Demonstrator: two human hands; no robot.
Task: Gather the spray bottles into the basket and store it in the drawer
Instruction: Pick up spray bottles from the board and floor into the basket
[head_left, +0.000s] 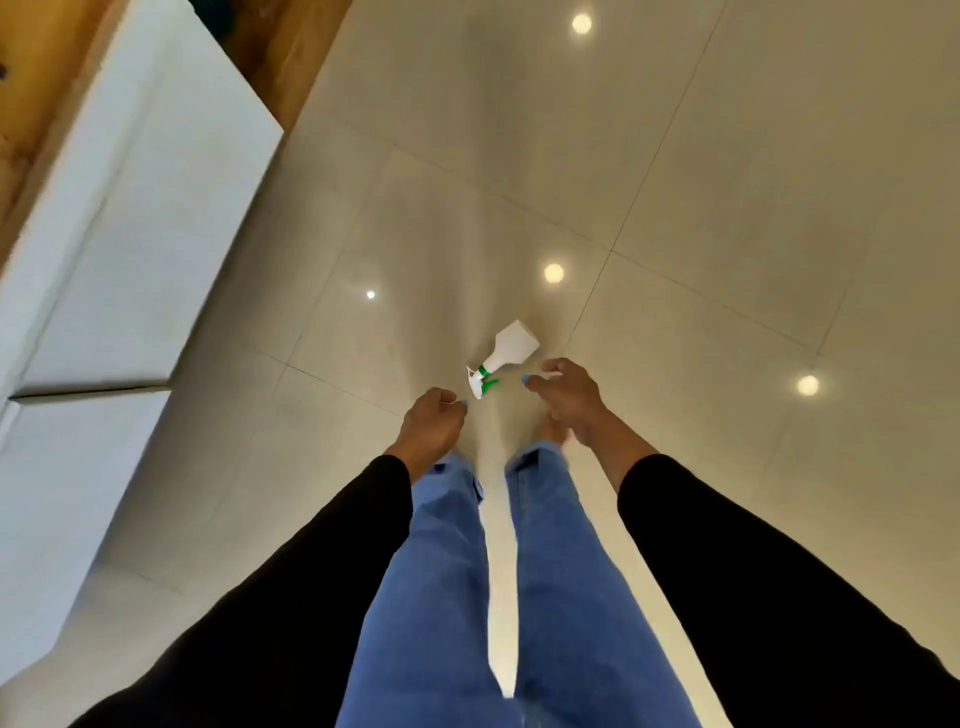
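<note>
A white spray bottle (506, 348) with a green collar and trigger lies on its side on the glossy tiled floor, nozzle end toward me. My right hand (566, 397) hangs just right of the nozzle, fingers loosely curled, holding nothing. Left of the nozzle and a little nearer to me, my left hand (434, 423) also hangs loosely curled and empty. Neither hand touches the bottle. No basket shows in the head view.
White cabinet fronts (119, 249) run along the left, with a wooden top above them. Pale floor tiles (701, 208) with ceiling-light reflections stretch ahead and to the right. My legs in blue jeans (498, 571) stand below the hands.
</note>
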